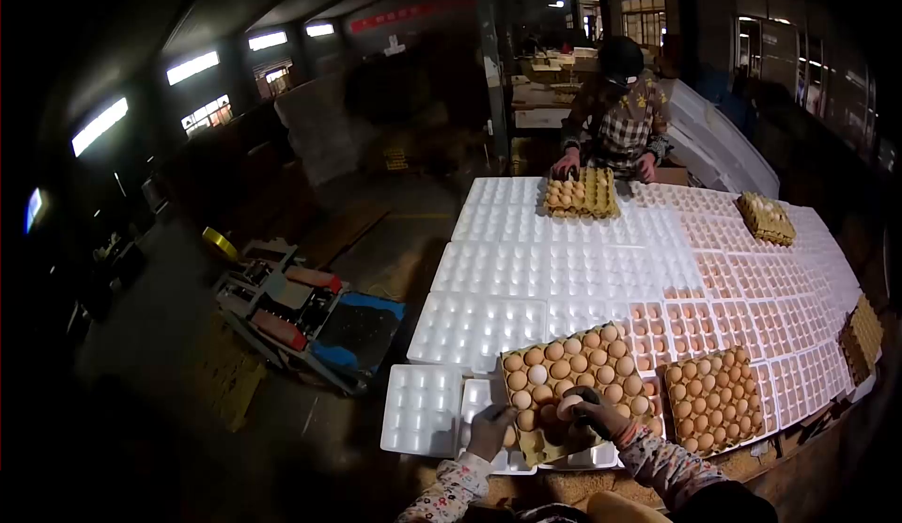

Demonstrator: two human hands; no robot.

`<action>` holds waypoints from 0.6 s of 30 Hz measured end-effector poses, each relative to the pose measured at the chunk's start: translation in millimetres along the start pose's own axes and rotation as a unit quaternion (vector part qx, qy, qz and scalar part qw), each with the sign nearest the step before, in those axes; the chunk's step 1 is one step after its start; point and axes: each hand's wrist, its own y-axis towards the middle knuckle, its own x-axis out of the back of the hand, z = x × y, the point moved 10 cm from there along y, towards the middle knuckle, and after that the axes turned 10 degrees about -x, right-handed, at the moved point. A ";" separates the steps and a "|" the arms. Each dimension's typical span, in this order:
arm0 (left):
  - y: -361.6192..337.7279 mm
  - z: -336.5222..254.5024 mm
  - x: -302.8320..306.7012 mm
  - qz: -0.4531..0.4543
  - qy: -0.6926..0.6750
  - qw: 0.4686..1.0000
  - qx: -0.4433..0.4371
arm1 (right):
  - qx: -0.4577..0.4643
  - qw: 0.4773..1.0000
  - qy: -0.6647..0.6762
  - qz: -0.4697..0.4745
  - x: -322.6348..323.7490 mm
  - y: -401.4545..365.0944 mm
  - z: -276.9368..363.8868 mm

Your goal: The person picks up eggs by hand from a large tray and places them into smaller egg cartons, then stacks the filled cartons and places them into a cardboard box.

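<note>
Tbl trays (489,279): egg carton (573,373) under fingers (498,416).

Both arms reach forward, close together; left hand (490,429) fingers curled downward, right hand (601,417) fingers closed, grip probably tight, dim view.

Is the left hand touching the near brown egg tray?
Touching. The head view shows the left hand gripping the near-left edge of the brown egg tray, fingers overlapping it with no gap.
</note>
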 end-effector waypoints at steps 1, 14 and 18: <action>7.3 12.1 -22.2 0.095 0.206 0.972 -0.058 | -0.017 0.990 0.136 -0.022 4.3 -2.2 5.3; 36.0 -35.3 -2.5 0.097 0.304 0.946 -0.062 | 0.033 0.895 -0.441 -0.053 -39.0 9.5 47.1; 56.2 -15.2 -41.7 0.210 0.629 0.746 -0.062 | 0.212 0.952 -0.183 0.120 -19.0 -9.5 84.2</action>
